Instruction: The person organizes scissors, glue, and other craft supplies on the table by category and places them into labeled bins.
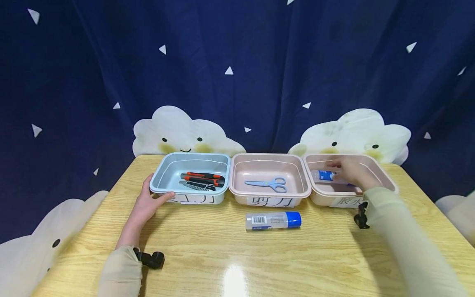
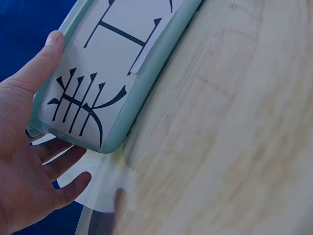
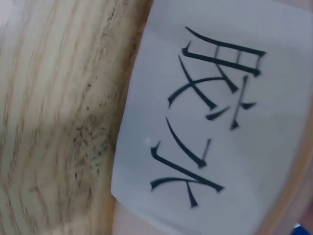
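My left hand [image 1: 148, 202] holds the left end of a light blue bin [image 1: 168, 173], thumb on its front rim. Inside that bin lie several utility knives [image 1: 202, 181], some red and black. Reaching into the right pink bin [image 1: 386, 181], my right hand [image 1: 350, 171] is over a clear glue bottle [image 1: 323, 176] with a blue label; its fingers look spread apart above it, and part of the bottle is hidden. Another glue bottle [image 1: 272, 220], blue-capped, lies on the table. Blue-handled scissors [image 1: 272, 184] lie in the middle pink bin [image 1: 241, 169].
The three bins stand in a row along the back of the wooden table [image 1: 208, 255]. Paper labels with characters are on their fronts, such as the right bin's label [image 3: 210, 112]. A dark blue curtain [image 1: 237, 90] hangs behind.
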A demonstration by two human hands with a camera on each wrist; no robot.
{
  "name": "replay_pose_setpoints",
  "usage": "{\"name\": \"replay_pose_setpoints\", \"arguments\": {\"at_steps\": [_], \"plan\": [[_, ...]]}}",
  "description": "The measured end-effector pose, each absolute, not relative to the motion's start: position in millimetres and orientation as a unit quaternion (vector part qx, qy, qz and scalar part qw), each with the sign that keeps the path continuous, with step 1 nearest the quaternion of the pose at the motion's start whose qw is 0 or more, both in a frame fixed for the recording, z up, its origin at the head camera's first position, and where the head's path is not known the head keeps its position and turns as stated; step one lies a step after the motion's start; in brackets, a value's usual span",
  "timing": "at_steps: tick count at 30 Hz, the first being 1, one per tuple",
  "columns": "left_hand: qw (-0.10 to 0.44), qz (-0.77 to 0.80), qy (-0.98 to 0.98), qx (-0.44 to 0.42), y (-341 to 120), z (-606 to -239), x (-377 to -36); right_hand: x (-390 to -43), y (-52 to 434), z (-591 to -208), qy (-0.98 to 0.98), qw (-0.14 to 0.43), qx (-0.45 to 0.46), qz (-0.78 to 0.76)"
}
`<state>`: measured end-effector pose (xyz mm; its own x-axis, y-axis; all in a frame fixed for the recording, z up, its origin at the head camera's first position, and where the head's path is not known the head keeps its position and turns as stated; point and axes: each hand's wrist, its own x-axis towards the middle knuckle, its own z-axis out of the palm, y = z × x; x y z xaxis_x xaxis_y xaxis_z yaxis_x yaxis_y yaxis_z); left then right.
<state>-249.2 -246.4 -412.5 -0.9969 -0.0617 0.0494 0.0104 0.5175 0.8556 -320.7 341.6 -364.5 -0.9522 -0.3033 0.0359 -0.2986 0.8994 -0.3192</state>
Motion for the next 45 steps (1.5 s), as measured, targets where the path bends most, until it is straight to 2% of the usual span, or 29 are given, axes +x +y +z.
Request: {"name": "replay_pose_setpoints", "arguments": {"at_steps": [5, 14, 24, 34, 38, 45], "plan": [[0.034, -0.492, -0.870, 0.015, -246, -412, -250, -315, 339, -357, 0.976, 0.013, -0.149, -0.155], [0.031, -0.493, -0.869, 0.017, -245, -411, -248, -297, 325, -336, 0.985, -0.036, -0.138, -0.100], [0.031, -0.496, -0.868, 0.017, -246, -415, -249, -276, 301, -328, 0.965, -0.058, -0.212, -0.145], [0.032, -0.499, -0.866, 0.015, -246, -412, -248, -247, 262, -335, 0.932, -0.134, -0.280, -0.186], [0.028, -0.493, -0.869, 0.019, -246, -413, -248, -230, 244, -340, 0.928, -0.138, -0.288, -0.193], [0.030, -0.497, -0.867, 0.016, -247, -414, -249, -213, 224, -349, 0.917, -0.113, -0.303, -0.235]]}}
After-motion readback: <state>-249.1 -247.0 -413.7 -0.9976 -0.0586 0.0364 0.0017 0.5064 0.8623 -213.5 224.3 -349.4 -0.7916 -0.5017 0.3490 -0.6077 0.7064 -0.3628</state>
